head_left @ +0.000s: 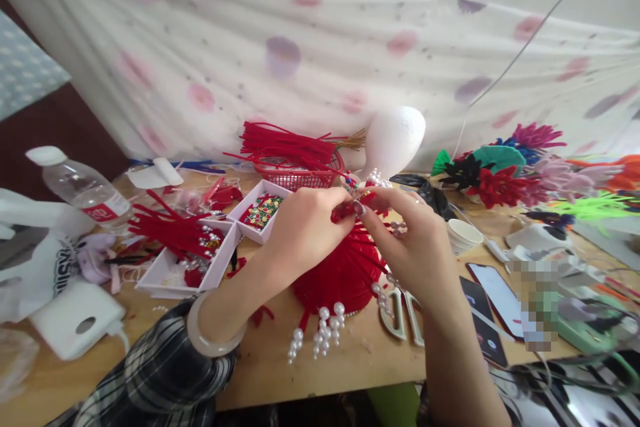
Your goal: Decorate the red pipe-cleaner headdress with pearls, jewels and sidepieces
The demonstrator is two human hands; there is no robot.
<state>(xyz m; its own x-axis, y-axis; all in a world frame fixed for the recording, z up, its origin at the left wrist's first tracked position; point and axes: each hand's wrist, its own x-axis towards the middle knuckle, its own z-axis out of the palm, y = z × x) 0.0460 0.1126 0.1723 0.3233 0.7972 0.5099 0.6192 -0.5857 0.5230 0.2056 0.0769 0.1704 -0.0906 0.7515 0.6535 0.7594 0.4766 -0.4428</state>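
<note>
In the middle of the head view my left hand (pixel 315 223) and my right hand (pixel 407 233) meet, fingertips pinched together on a small red fuzzy piece (pixel 343 213). It looks like red chenille stem, though the fingers hide most of it. Right below the hands stands a rounded red craft piece (pixel 335 280) with red stems spreading from its top. White pearl strands (pixel 325 330) hang from its lower edge onto the table. Partly behind my right forearm lie scissors with pale handles (pixel 395 317).
Red chenille stems (pixel 285 147) fill a red basket at the back, beside a white foam head (pixel 395 137). White boxes (pixel 173 277) of beads and stems stand left, near a water bottle (pixel 83 190). Right are a paper cup (pixel 464 237), phones (pixel 495 293) and colourful chenille flowers (pixel 505 180).
</note>
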